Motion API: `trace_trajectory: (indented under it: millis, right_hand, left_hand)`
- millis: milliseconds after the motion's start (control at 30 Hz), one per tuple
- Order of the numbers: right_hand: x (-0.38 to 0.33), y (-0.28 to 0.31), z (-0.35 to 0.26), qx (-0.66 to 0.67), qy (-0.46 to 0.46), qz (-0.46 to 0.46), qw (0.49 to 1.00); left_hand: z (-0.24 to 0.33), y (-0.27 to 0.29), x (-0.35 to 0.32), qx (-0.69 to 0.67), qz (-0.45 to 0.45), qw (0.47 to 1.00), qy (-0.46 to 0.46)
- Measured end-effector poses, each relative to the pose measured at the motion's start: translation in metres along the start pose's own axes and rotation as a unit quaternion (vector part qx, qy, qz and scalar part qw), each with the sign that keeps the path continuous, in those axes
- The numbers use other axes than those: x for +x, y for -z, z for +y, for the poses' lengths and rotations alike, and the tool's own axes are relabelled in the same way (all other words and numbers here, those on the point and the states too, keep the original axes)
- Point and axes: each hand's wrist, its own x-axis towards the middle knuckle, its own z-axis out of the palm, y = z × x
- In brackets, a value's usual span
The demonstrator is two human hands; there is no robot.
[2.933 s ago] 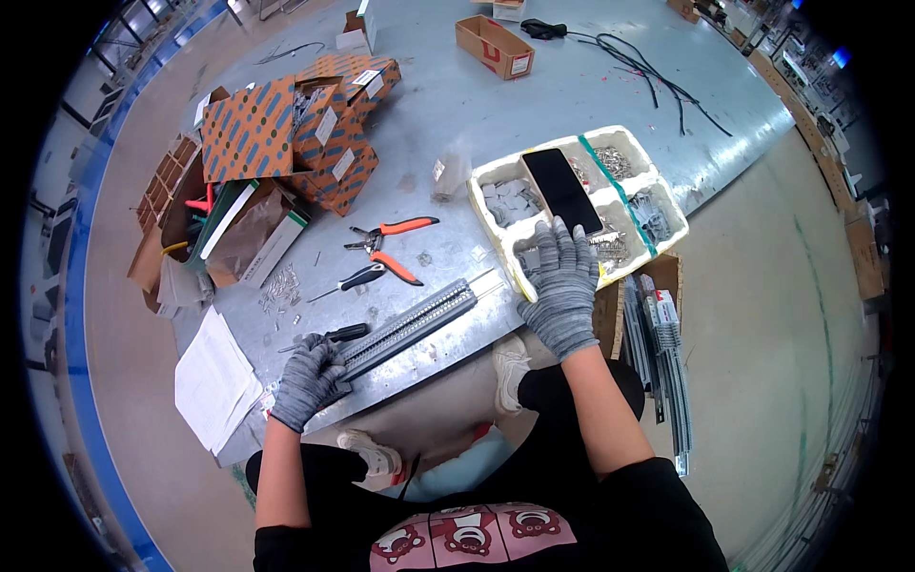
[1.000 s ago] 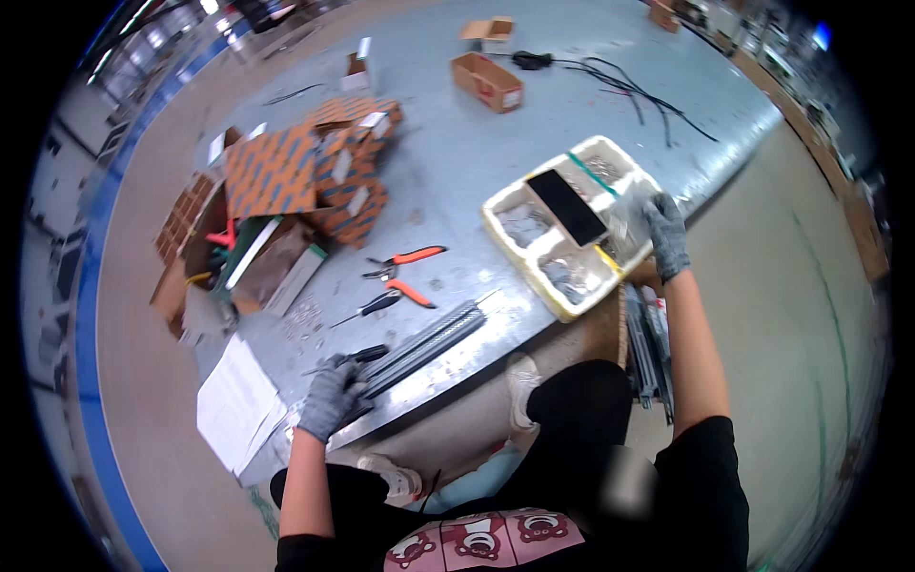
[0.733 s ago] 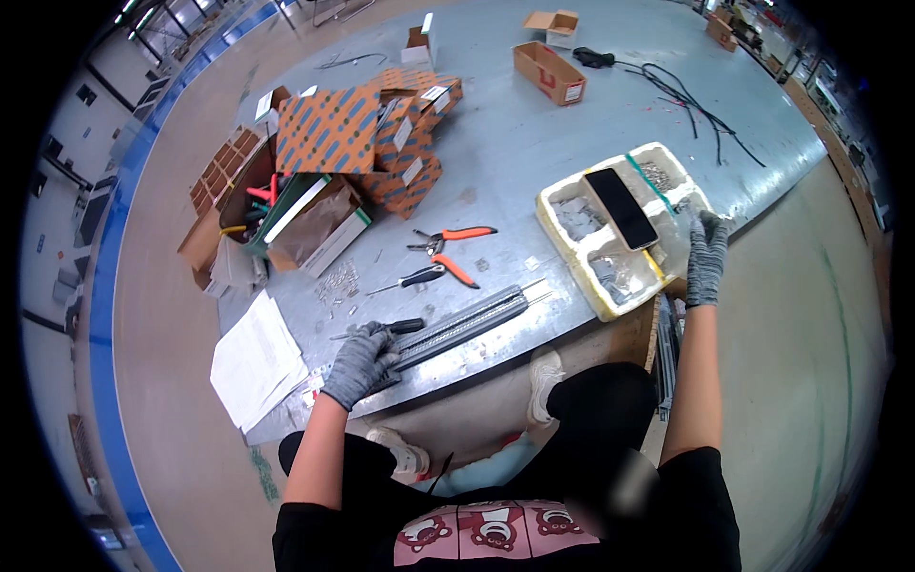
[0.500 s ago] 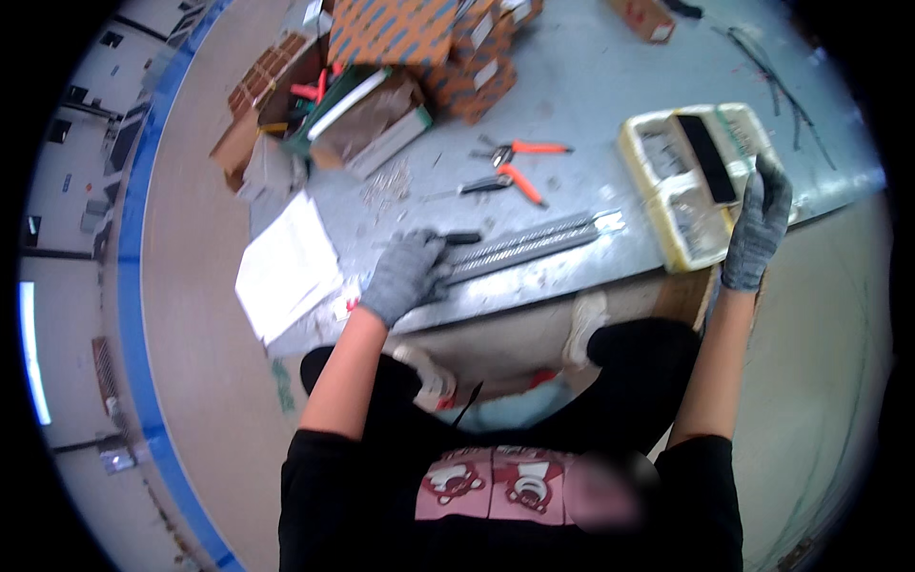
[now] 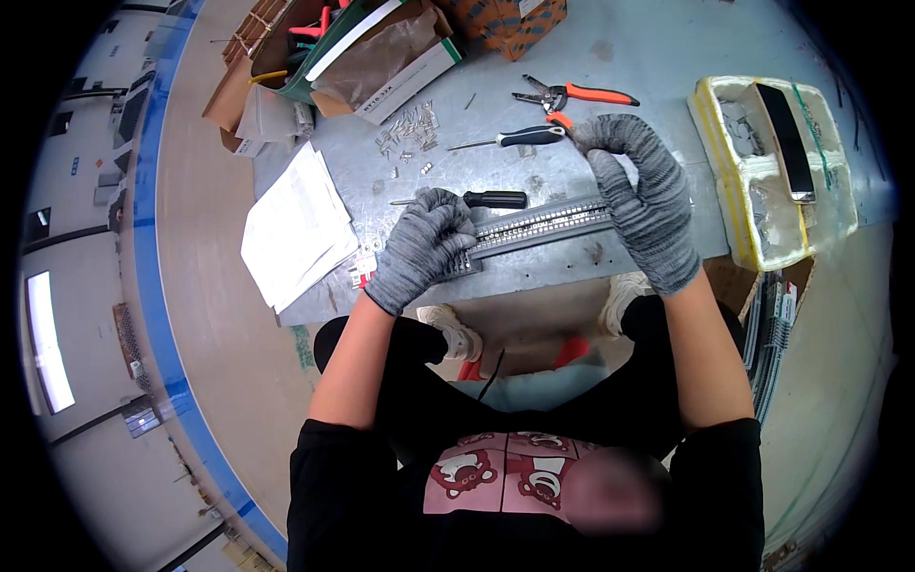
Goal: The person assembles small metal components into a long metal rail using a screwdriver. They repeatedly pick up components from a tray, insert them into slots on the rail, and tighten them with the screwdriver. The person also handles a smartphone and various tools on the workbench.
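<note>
Light was bright and even, from overhead. The grey desk (image 5: 658,38) showed soft sheen without harsh glare, and shadows were faint. Straight edges bent strongly toward the black circular rim. A blurred patch sat low in the frame.

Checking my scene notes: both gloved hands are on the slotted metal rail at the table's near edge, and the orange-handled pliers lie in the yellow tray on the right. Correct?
Not quite. The head view shows the orange-handled pliers lying on the metal table, beyond the right hand, not in the yellow tray. The rest holds: left hand and right hand both rest on the slotted metal rail at the near edge.
</note>
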Motion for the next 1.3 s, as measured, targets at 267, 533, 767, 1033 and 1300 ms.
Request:
trace_trajectory:
  millis: [267,533,767,1033,1300]
  right_hand:
    - [0.000,0.005,0.002,-0.040,0.021,0.001,0.999]
    - [0.003,0.000,-0.003,-0.046,0.074,-0.011,0.996]
    - [0.000,0.011,-0.004,-0.048,0.059,-0.054,0.996]
    - [-0.003,0.020,-0.011,-0.090,0.067,-0.047,0.993]
    - [-0.012,0.023,-0.016,-0.105,-0.001,-0.062,0.993]
  left_hand:
    - [0.012,0.002,0.004,0.092,-0.003,0.994,-0.064]
    - [0.022,0.000,0.000,0.139,0.014,0.988,-0.060]
    - [0.043,-0.005,0.008,0.147,-0.012,0.988,0.037]
    - [0.037,-0.008,-0.001,0.188,-0.007,0.982,-0.006]
    - [0.037,-0.005,0.003,0.253,-0.037,0.966,-0.039]
